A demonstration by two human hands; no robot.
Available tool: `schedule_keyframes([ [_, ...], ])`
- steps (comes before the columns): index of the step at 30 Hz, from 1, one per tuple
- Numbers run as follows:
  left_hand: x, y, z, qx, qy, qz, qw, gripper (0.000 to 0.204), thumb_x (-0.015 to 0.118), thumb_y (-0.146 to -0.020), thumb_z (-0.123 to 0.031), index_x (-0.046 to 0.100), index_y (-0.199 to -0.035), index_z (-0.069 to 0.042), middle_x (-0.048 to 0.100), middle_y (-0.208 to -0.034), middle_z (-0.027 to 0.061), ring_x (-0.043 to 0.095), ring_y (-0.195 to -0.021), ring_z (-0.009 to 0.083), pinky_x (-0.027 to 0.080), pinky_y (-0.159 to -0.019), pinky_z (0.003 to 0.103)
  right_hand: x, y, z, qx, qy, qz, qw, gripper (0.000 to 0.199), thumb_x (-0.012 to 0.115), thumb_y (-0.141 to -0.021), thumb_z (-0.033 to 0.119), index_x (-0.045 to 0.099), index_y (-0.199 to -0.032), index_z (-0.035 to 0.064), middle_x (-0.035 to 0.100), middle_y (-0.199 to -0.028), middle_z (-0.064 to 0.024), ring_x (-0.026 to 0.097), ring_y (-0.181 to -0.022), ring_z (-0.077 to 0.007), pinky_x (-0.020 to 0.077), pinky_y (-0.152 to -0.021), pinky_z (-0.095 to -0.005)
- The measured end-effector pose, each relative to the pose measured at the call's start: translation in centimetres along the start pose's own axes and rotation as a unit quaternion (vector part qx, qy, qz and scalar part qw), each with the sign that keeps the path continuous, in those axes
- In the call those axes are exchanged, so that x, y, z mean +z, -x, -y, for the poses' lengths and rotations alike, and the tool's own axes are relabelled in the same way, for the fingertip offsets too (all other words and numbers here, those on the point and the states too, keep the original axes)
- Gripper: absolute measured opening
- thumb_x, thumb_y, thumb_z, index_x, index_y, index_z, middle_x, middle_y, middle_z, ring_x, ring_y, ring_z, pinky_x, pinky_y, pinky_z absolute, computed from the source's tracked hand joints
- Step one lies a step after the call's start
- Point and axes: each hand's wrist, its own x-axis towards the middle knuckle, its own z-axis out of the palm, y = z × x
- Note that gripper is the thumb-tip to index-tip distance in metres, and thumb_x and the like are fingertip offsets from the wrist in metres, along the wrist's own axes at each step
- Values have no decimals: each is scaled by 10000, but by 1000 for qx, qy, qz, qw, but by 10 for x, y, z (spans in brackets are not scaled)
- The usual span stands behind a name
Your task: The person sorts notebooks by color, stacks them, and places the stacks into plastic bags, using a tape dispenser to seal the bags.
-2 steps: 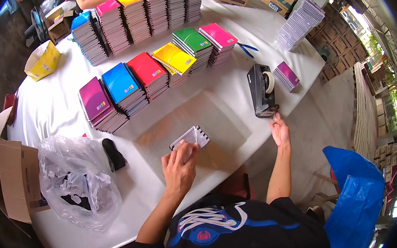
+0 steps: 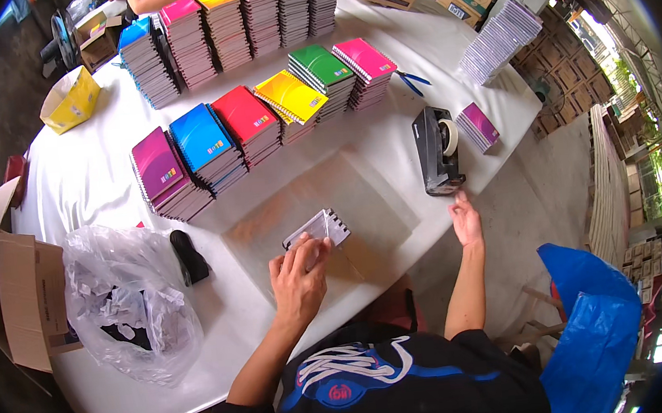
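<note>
1. The small spiral notepad (image 2: 330, 226) lies on the translucent mat (image 2: 374, 194), under the left hand (image 2: 298, 277).
2. Uneven pressure could skid it, as the mat looks slick.
3. A sideways tug could shift the tape dispenser (image 2: 430, 153).
4. Left grip: fingers half-curled over the notepad's near side; pinching or merely pressing, I cannot tell.
5. Right hand (image 2: 466, 221): forearm outstretched, fingers loosely bent by the dispenser's front; whether its grip has tape, I cannot tell.

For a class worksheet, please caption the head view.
Left hand on a small spiral notebook, right hand by the black tape dispenser, colourful notebook stacks beyond.
</note>
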Motion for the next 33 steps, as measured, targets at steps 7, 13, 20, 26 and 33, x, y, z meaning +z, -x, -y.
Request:
schedule_keyframes([
  [7,11,1,3,20,24,-13,999,369,656,-738,-71,616,-1099,-137,617,-993,14,596,-934,160,386,-762,326,7,25,15,-172,556,-270,767,240,591,-883,216,677,-947,2,648,-806,-41,582,-764,-127,475,-695,-296],
  [13,14,7,12,-2,74,-33,997,708,724,-709,-54,347,-1307,-7,650,-997,51,621,-875,204,406,-775,351,211,114,26,-19,169,140,975,211,588,-895,203,676,-779,50,530,-587,40,381,-472,-25,301,-436,-189],
  [20,19,8,7,-10,146,-79,986,770,747,-677,-53,344,-1330,0,652,-1007,88,625,-858,213,405,-775,335,254,146,-22,112,271,160,942,416,615,-880,318,623,-601,10,498,-482,-2,409,-395,-50,284,-376,-200],
  [26,1,4,10,-45,43,64,996,524,723,-692,-129,590,-1190,-225,531,-1233,79,552,-954,178,387,-763,359,242,143,-40,125,268,161,942,466,655,-838,371,630,-564,-5,482,-416,-7,454,-364,-64,336,-357,-228],
  [33,-21,-26,7,-69,68,182,979,623,764,-607,-208,574,-1198,-262,524,-1195,38,519,-1065,198,256,-904,472,192,132,-112,153,347,159,912,335,639,-854,289,638,-659,17,527,-486,-21,479,-390,-89,379,-377,-237],
])
